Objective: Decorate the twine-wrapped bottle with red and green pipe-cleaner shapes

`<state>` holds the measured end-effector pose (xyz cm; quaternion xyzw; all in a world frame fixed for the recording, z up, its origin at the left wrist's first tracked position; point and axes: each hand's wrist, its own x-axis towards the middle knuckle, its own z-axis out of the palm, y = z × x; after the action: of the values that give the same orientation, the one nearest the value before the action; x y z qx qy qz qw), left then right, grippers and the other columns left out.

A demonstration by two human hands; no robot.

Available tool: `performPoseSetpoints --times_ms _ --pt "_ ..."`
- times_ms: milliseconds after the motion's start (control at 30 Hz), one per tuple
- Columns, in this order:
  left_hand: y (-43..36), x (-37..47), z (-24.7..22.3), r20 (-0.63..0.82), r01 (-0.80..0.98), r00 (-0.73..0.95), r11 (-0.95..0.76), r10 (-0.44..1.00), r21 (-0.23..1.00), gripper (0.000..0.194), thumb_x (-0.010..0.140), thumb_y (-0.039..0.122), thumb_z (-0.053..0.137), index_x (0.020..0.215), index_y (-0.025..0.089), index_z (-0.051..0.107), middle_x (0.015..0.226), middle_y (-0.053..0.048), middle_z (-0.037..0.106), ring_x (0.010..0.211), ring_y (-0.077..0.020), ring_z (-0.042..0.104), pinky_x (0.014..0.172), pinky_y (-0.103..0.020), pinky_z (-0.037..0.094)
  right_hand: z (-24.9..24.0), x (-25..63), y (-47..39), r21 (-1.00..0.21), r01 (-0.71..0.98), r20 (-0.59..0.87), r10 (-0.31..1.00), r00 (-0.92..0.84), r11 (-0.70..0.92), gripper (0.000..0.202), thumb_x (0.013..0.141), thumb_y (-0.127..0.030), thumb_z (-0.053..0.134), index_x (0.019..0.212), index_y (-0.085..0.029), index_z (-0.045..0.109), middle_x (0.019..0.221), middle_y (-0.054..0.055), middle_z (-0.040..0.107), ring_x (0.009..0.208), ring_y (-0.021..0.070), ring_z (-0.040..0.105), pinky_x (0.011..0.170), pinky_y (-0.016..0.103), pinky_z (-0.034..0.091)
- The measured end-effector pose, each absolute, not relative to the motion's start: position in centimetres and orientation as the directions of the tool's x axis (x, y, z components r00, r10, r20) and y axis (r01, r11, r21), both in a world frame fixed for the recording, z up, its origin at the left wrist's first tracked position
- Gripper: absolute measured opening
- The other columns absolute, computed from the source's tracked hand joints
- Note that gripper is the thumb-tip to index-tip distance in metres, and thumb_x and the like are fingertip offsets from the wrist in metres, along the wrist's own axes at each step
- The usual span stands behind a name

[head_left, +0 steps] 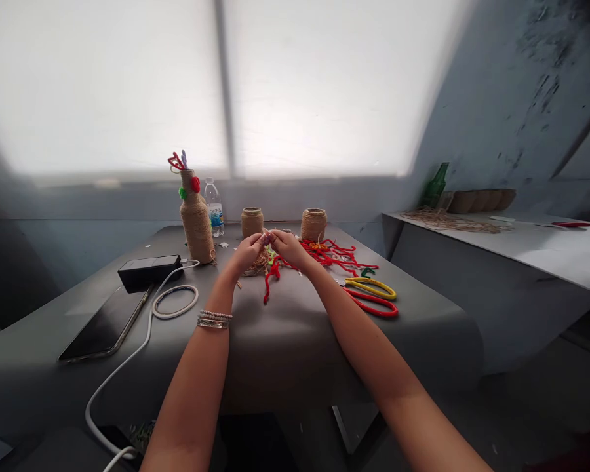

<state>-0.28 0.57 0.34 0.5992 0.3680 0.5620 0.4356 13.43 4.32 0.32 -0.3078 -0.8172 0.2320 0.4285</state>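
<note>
Fingers [274, 233] pinched together, anything held too small to tell, as red yarn [274, 269] trailed toward the camera, nearer my right hand [287, 245] than my left hand [248, 252].

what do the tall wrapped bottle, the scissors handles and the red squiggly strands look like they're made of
Wrapped bottle: twine, probably jute; matte tan, ridged in bands.
Scissors handles: likely plastic or rubber; smooth, glossy red and yellow.
Red strands: fuzzy and bent, perhaps chenille stems or thick yarn.
</note>
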Motion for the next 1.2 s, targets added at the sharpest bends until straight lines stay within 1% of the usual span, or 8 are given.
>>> performPoseSetpoints --times_ms 200,367,500,667,833,1000,1100,1200 --pt "-0.6 0.1 1.5 0.239 -0.204 0.083 -0.218 0.967 0.954 0.024 0.091 0.015 0.044 0.068 0.013 0.051 0.053 0.005 0.039 0.043 -0.0054 0.032 0.043 -0.018 0.025 0.8 13.2 3.7 -0.735 0.078 0.525 0.639 -0.562 0.673 0.047 0.081 -0.064 0.041 0.070 -0.019 0.046 0.059 -0.003 0.040 0.053 0.0096 0.034 0.051 0.025 0.029" --pt "-0.7 0.6 1.7 0.159 -0.214 0.009 -0.153 0.987 0.965 0.035 0.096 0.034 0.037 0.069 0.015 0.048 0.055 0.004 0.041 0.042 -0.0061 0.034 0.041 -0.019 0.024 0.6 12.6 3.8 -0.699 0.081 0.616 0.655 -0.438 0.711 0.051 0.079 -0.068 0.041 0.065 -0.019 0.041 0.060 -0.003 0.037 0.056 0.0097 0.034 0.054 0.025 0.029" --pt "0.0 1.1 1.1 0.257 -0.183 -0.042 -0.260 0.965 0.948 0.022 0.095 0.024 0.041 0.077 0.016 0.049 0.056 0.005 0.039 0.042 -0.0059 0.031 0.041 -0.019 0.021 0.0 12.1 3.7 -0.614 0.239 0.683 0.658 -0.317 0.752 0.050 0.086 -0.065 0.032 0.064 -0.020 0.037 0.059 -0.003 0.038 0.056 0.0099 0.034 0.055 0.025 0.028" --pt "1.2 0.3 0.2 0.408 -0.046 -0.113 -0.415 0.906 0.908 0.027 0.092 0.022 0.047 0.065 0.017 0.043 0.052 0.006 0.032 0.045 -0.0065 0.026 0.043 -0.020 0.022 -0.3 12.2 3.4 -0.528 0.353 0.646 0.635 -0.424 0.772 0.052 0.089 -0.063 0.026 0.065 -0.019 0.039 0.056 -0.003 0.039 0.055 0.0098 0.034 0.054 0.025 0.025" --pt "1.5 -0.5 0.1 0.478 0.060 -0.048 -0.475 0.877 0.878 0.027 0.087 0.028 0.055 0.064 0.017 0.047 0.052 0.006 0.034 0.048 -0.0077 0.029 0.046 -0.020 0.026 0.2 12.7 3.9 -0.617 0.285 0.600 0.674 -0.431 0.733 0.055 0.085 -0.068 0.030 0.065 -0.018 0.042 0.056 -0.004 0.037 0.054 0.0091 0.032 0.052 0.025 0.025" --pt "1.5 -0.8 -0.2 0.484 0.109 0.042 -0.485 0.874 0.868 0.023 0.088 0.024 0.049 0.067 0.015 0.050 0.056 0.005 0.038 0.050 -0.0078 0.030 0.047 -0.021 0.025 0.6 13.3 4.3 -0.628 0.255 0.605 0.667 -0.434 0.735 0.046 0.085 -0.059 0.039 0.066 -0.018 0.045 0.059 -0.003 0.039 0.056 0.0096 0.034 0.054 0.025 0.028" --pt "1.5 -1.0 -0.4 0.495 0.148 0.089 -0.503 0.864 0.852 0.022 0.086 0.026 0.052 0.067 0.015 0.053 0.057 0.004 0.040 0.051 -0.0080 0.031 0.048 -0.021 0.024 0.6 13.6 4.5 -0.640 0.216 0.633 0.665 -0.397 0.738 0.035 0.085 -0.052 0.045 0.079 -0.018 0.049 0.066 -0.002 0.049 0.062 0.0114 0.042 0.059 0.025 0.034" --pt "1.6 -1.0 -0.5 0.492 0.166 0.137 -0.510 0.860 0.844 0.022 0.086 0.028 0.053 0.069 0.015 0.054 0.056 0.004 0.040 0.051 -0.0082 0.031 0.048 -0.021 0.024 0.6 13.7 4.4 -0.670 0.178 0.634 0.680 -0.370 0.721 0.030 0.086 -0.048 0.048 0.094 -0.019 0.045 0.064 -0.004 0.051 0.060 0.0121 0.045 0.058 0.025 0.035"
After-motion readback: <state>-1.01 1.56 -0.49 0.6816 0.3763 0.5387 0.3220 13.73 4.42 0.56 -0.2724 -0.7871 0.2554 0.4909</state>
